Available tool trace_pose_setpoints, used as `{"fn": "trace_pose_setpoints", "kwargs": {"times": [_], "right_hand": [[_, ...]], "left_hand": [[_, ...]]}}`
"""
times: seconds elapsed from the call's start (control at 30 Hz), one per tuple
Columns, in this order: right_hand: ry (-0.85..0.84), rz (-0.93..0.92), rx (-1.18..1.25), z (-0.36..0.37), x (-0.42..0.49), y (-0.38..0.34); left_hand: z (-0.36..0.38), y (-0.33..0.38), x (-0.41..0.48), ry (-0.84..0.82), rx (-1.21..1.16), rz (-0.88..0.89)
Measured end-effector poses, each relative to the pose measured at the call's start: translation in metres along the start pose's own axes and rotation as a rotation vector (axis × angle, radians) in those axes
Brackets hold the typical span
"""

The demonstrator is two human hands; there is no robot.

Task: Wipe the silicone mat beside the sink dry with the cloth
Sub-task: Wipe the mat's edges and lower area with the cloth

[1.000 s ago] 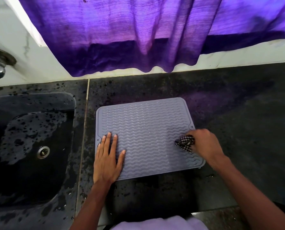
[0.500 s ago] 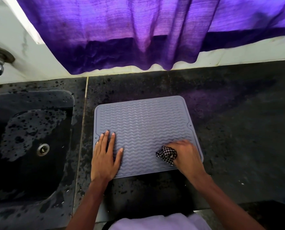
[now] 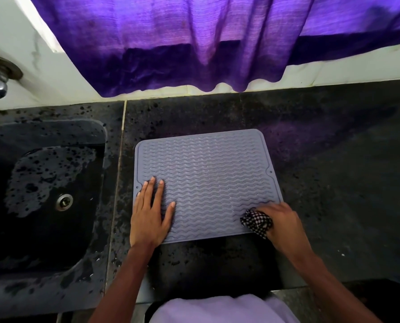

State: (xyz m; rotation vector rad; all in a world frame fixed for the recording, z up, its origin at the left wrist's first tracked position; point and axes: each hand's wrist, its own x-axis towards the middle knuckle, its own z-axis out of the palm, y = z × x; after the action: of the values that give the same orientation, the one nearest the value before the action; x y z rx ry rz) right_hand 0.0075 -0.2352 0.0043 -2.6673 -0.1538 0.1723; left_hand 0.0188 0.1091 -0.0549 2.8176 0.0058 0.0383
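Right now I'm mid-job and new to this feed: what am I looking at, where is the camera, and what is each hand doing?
No machine here: these are a person's two bare hands, filmed by one camera worn on the head, looking down. The left hand lies flat on the grey silicone mat, which sits on the dark countertop beside the wet sink. The right hand grips a bunched checked cloth at the mat's near right corner. A purple curtain hangs behind.
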Motion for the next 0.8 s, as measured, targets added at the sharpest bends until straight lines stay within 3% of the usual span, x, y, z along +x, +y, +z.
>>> {"fn": "trace_pose_setpoints", "kwargs": {"times": [0.8], "right_hand": [[-0.122,-0.105,-0.01,0.049,0.0,-0.082]], "left_hand": [[0.0,-0.001,-0.001,0.034,-0.084,0.009]]}}
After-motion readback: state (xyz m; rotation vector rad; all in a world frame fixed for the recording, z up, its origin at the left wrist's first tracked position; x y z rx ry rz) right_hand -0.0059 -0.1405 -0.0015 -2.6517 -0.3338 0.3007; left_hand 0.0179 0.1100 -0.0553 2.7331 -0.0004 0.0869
